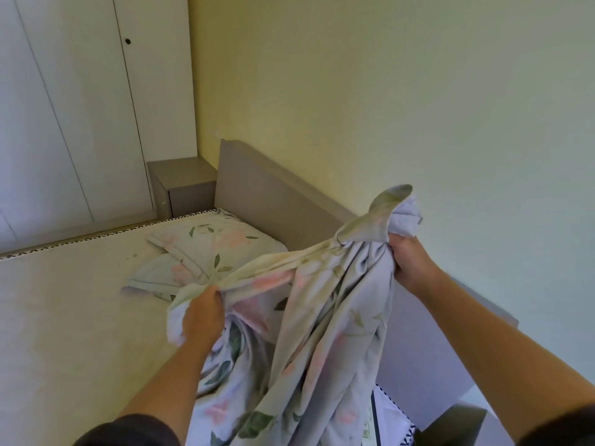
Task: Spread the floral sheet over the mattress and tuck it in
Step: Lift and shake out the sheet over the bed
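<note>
Wall [402, 91]: plain, pale, fills the far and right part of the view.

Wardrobe [64, 117]: white doors, far left, beyond the bed.

Mattress [64, 310]: bare, off-white, takes up the left and near-left. A dark zigzag trim runs along its far edge.

Floral sheet [325, 323]: not spread. It is held up off the mattress, bunched, at centre to right, and hangs in long folds to the near edge of the view. Pale ground with pink flowers and green leaves. One taut band of cloth runs between the two hands; a loose corner sticks up above the higher hand.

Headboard [277, 201]: grey-brown, at the far end of the mattress, against the wall.

Pillow [222, 249]: same floral cloth, lying on the mattress just in front of the headboard, behind the raised sheet.

Nightstand [185, 185]: grey-brown box, between wardrobe and headboard.

Right hand [413, 263]: raised, far right of the sheet, fingers clenched round a gathered bunch of it.

Left hand [203, 317]: lower and nearer, over the mattress, fingers curled into a fold of the sheet and grasping it.

Both forearms bare; dark sleeves at the near edge.

Dark round hole [128, 41] on one wardrobe door.
</note>
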